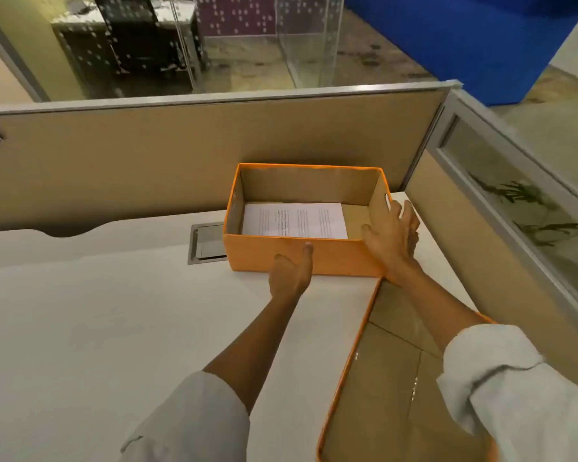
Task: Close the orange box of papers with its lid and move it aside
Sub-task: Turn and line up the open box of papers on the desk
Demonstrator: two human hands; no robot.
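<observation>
The right hand (pixel 392 235) pinches the smooth cardboard side wall of the rectangular orange box (pixel 264 256), thumb inside; the left hand (pixel 290 273) touches its front, fingers hidden.

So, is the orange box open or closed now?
Open. Nothing covers the orange box, the papers inside show, and the lid lies inside-up on the desk, nearer the person.

The orange box (pixel 267 253) stands upright and uncovered at the far right of the white tabletop (pixel 114 311), orange outside and plain brown cardboard within. White printed papers (pixel 294 220) lie flat on its floor, set toward the left so a brown strip shows on the right. The lid (pixel 381 378) lies inside-up nearer the person, its orange rim around brown card, its far corner reaching the box's near right corner.
</observation>
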